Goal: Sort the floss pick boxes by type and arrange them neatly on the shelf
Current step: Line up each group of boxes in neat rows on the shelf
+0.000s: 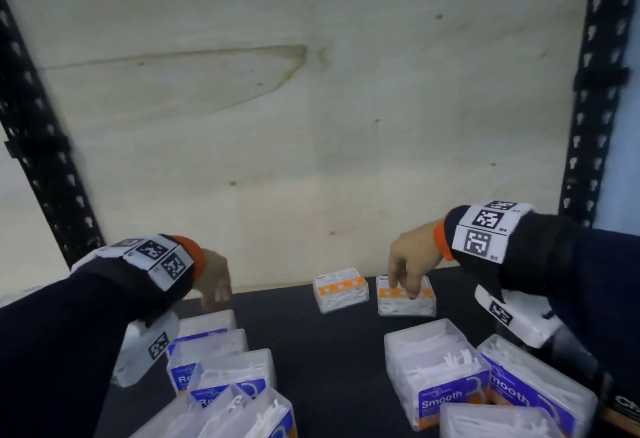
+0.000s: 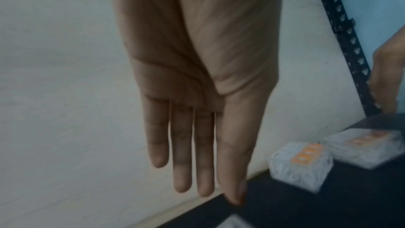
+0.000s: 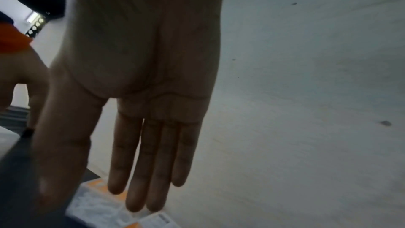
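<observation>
Two small orange-labelled floss pick boxes lie at the back of the black shelf: one in the middle, one to its right. My right hand reaches down over the right one, fingers straight, tips on or just above its top. Several blue-labelled boxes form a row at the left. Three more stand at the right. My left hand hovers flat and empty over the back of the left row.
A plywood back wall closes the shelf behind the boxes. Black perforated uprights stand at the left and right. A dark item with white lettering sits at the right front corner.
</observation>
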